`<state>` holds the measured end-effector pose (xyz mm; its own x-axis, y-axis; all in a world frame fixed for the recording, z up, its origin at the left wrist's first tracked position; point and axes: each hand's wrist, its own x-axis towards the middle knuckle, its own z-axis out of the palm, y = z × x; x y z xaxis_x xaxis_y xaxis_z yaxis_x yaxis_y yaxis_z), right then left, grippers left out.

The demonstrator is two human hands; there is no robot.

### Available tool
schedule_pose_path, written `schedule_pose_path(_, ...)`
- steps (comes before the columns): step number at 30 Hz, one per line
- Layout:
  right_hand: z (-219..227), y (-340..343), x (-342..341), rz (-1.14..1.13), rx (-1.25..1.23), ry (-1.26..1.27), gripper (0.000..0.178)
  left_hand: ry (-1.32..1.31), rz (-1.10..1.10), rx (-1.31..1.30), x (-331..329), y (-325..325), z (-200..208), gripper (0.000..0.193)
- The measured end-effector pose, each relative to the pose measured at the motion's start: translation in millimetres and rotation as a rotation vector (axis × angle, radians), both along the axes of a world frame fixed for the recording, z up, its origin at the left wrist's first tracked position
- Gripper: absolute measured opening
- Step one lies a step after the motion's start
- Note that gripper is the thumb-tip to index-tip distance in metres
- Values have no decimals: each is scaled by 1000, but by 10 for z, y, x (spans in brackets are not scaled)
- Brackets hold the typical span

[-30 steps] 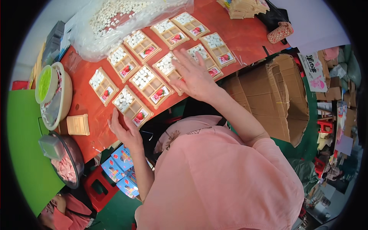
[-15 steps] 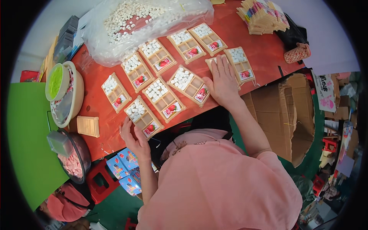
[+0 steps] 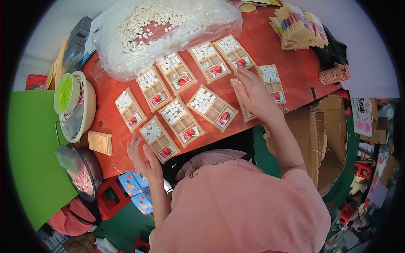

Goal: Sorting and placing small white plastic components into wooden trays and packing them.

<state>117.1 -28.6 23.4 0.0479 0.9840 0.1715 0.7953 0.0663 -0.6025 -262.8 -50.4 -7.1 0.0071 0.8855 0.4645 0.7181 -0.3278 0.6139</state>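
Observation:
Several light wooden trays with small compartments lie on the red table. Each visible one has small white cubes in its upper part and a strawberry picture card in a lower corner. My right hand [image 3: 258, 98] is over the tray [image 3: 248, 114] at the right, hiding most of it, fingers stretched and thumb apart. Just right of that hand lies another filled tray [image 3: 276, 96]. By the near-left tray [image 3: 159, 139], close to the table edge, my left hand [image 3: 145, 162] hovers with spread fingers, holding nothing. A tilted tray [image 3: 213, 109] lies between the hands.
A clear plastic bag [image 3: 202, 33] of loose white cubes spreads across the back. Stacked wooden pieces [image 3: 299, 31] stand at the back right. At left are basins [image 3: 87, 105] and a small wooden stack [image 3: 100, 143]. An opened cardboard box [image 3: 312, 139] is below the table's right edge.
My right hand has lifted from lying flat on the right tray, its fingers now drawn closer to the thumb. My left hand stays near the same tray. The whole view has shifted slightly.

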Motion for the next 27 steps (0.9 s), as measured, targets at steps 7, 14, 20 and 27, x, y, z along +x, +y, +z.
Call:
schedule_pose_path(7, -408, 886, 413, -4, 345, -394, 46, 67, -3, -31, 12, 45, -45, 22)
schedule_pose_path(14, -675, 1205, 380, 5, 125, -630, 55, 80, 39, -41, -74, -24, -62, 22)
schedule_pose_path(20, -706, 1225, 792, 207, 91, -825, 39, 22, 72, -11, -247, -145, -190, 23)
schedule_pose_path(27, -133, 1041, -186, 149, 278, -62, 15, -95, 325, 45, -787, 14, -11, 17)
